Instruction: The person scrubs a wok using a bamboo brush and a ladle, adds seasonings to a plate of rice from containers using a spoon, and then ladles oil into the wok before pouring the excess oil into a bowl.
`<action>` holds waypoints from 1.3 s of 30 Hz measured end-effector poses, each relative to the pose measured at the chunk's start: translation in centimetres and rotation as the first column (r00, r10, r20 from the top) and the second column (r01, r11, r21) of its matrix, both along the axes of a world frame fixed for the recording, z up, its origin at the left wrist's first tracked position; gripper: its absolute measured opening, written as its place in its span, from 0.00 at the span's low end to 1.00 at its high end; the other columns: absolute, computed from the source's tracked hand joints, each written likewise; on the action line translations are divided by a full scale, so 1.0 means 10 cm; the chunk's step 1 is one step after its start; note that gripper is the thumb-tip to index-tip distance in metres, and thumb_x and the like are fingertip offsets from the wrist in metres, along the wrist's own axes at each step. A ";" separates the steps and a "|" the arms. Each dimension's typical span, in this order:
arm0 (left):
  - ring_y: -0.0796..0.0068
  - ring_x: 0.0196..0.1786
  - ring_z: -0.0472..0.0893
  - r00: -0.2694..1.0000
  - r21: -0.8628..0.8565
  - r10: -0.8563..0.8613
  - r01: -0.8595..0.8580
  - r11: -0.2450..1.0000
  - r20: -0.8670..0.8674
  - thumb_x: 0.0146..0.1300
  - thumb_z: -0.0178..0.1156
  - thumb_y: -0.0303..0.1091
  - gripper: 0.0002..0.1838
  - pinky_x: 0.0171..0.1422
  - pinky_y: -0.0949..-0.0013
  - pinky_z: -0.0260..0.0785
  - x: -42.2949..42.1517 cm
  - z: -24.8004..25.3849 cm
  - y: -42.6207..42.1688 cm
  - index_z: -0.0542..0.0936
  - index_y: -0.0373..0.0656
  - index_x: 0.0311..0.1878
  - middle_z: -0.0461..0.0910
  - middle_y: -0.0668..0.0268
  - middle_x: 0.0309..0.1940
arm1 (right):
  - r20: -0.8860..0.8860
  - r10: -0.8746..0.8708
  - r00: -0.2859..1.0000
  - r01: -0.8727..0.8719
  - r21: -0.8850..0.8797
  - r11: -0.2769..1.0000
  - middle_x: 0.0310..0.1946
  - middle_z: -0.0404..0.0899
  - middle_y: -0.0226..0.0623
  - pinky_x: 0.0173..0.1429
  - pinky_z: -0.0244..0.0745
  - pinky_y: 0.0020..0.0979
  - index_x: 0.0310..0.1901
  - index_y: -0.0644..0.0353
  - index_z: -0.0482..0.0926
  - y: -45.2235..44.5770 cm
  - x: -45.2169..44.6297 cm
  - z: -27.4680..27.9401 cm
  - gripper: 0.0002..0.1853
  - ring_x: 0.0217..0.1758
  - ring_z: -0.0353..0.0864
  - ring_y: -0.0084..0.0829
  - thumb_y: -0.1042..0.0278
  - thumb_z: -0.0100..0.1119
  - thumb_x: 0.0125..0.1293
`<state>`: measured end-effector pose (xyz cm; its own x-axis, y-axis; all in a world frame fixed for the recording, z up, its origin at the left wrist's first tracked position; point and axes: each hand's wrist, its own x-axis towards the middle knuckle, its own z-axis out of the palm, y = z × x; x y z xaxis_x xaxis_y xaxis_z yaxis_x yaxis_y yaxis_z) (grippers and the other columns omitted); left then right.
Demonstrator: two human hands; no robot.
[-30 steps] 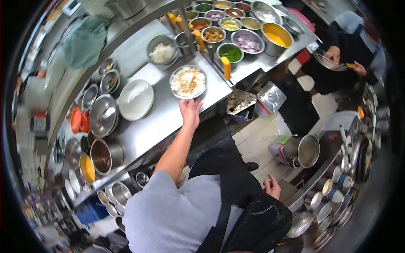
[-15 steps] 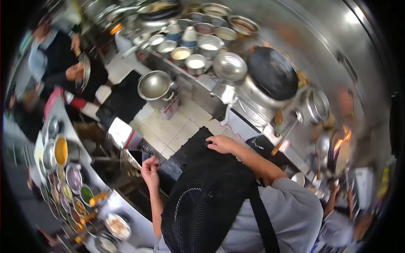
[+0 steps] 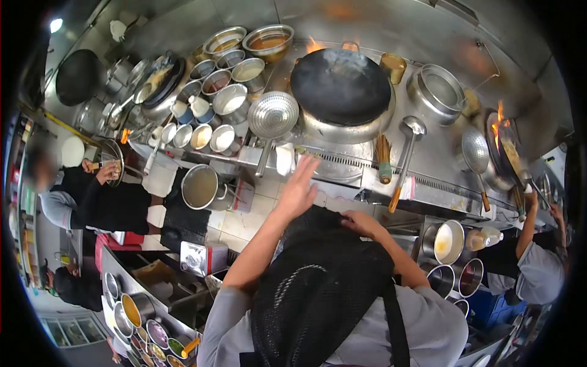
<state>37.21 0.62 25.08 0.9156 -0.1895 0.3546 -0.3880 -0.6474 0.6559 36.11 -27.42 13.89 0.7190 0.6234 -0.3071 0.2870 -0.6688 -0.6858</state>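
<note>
My left hand (image 3: 298,191) reaches forward over the edge of the stove counter with its fingers stretched out and nothing in it. Just beyond its fingertips, a folded white cloth (image 3: 285,160) hangs on the counter edge. Left of the cloth lies a perforated strainer (image 3: 273,115), its handle pointing towards me. Close to my black apron (image 3: 312,221), my right hand (image 3: 362,224) is low, fingers loosely bent and apart; I see nothing in it. Ahead, a smoking black wok (image 3: 340,87) sits on its burner ring with flame behind it.
A ladle (image 3: 411,137) and a bamboo brush (image 3: 383,160) lie right of the wok. Steel bowls of sauces (image 3: 230,101) stand to the left. On the floor side is a large pot (image 3: 200,186). Co-workers are at left (image 3: 104,196) and right (image 3: 538,263), near another flaming wok.
My view has turned to face the stove. My left hand has swung up and forward from beside the prep counter to the stove edge. My right hand stays low by the apron.
</note>
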 end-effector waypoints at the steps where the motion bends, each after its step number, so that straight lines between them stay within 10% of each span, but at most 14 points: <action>1: 0.42 0.82 0.57 0.998 0.034 -0.054 0.053 0.998 0.023 0.61 0.62 0.22 0.38 0.83 0.51 0.55 0.30 0.04 -0.17 0.64 0.37 0.77 0.61 0.45 0.78 | -0.044 -0.074 0.996 0.074 0.009 0.997 0.47 0.87 0.54 0.58 0.79 0.47 0.60 0.61 0.81 -0.11 0.07 0.08 0.23 0.52 0.86 0.53 0.55 0.63 0.71; 10: 0.36 0.85 0.44 0.995 0.570 0.040 -0.088 0.817 0.096 0.55 0.65 0.29 0.51 0.87 0.45 0.41 2.02 -1.13 -0.86 0.51 0.29 0.80 0.48 0.38 0.81 | -0.052 -0.456 0.889 0.458 0.117 0.881 0.39 0.87 0.56 0.50 0.81 0.43 0.58 0.65 0.82 -1.05 0.38 0.52 0.20 0.45 0.88 0.54 0.61 0.65 0.70; 25: 0.45 0.87 0.31 0.930 0.412 0.073 0.089 0.907 -0.361 0.53 0.69 0.27 0.60 0.87 0.53 0.50 2.18 -1.05 -0.97 0.41 0.39 0.84 0.34 0.48 0.85 | -0.118 -0.575 0.809 0.586 0.109 0.803 0.35 0.89 0.52 0.43 0.82 0.37 0.61 0.67 0.81 -1.52 0.63 0.75 0.19 0.37 0.90 0.36 0.68 0.65 0.73; 30: 0.50 0.87 0.35 0.940 0.136 -0.086 0.137 0.981 -0.331 0.55 0.69 0.29 0.53 0.88 0.54 0.44 2.38 -1.43 -0.73 0.52 0.36 0.82 0.42 0.50 0.85 | -0.043 -0.455 0.890 0.455 0.012 0.890 0.31 0.87 0.47 0.41 0.80 0.34 0.61 0.69 0.80 -1.51 0.80 0.68 0.20 0.34 0.87 0.31 0.68 0.66 0.72; 35: 0.52 0.80 0.63 0.972 -0.112 0.054 -0.082 0.990 -0.230 0.59 0.67 0.27 0.42 0.83 0.55 0.58 2.20 -1.35 -0.53 0.63 0.40 0.78 0.66 0.49 0.76 | -0.021 -0.412 0.911 0.410 0.152 0.899 0.30 0.87 0.43 0.38 0.80 0.33 0.61 0.67 0.80 -1.37 0.90 0.44 0.19 0.32 0.86 0.29 0.71 0.67 0.72; 37: 0.64 0.56 0.84 0.951 -0.439 -0.015 -0.129 0.889 -0.309 0.66 0.65 0.29 0.25 0.66 0.60 0.76 1.92 -1.28 -0.37 0.75 0.41 0.66 0.83 0.57 0.54 | 0.002 -0.357 0.934 0.354 0.126 0.927 0.30 0.87 0.42 0.38 0.80 0.33 0.61 0.67 0.80 -1.23 0.89 0.41 0.18 0.32 0.86 0.28 0.72 0.66 0.72; 39: 0.70 0.45 0.83 0.917 -0.546 0.005 -0.241 0.802 -0.398 0.69 0.64 0.31 0.17 0.55 0.64 0.78 1.51 -1.19 -0.22 0.78 0.40 0.59 0.82 0.62 0.44 | -0.036 -0.344 0.938 0.346 0.101 0.933 0.30 0.87 0.42 0.39 0.82 0.34 0.60 0.64 0.81 -1.06 0.83 0.47 0.18 0.32 0.87 0.29 0.70 0.68 0.71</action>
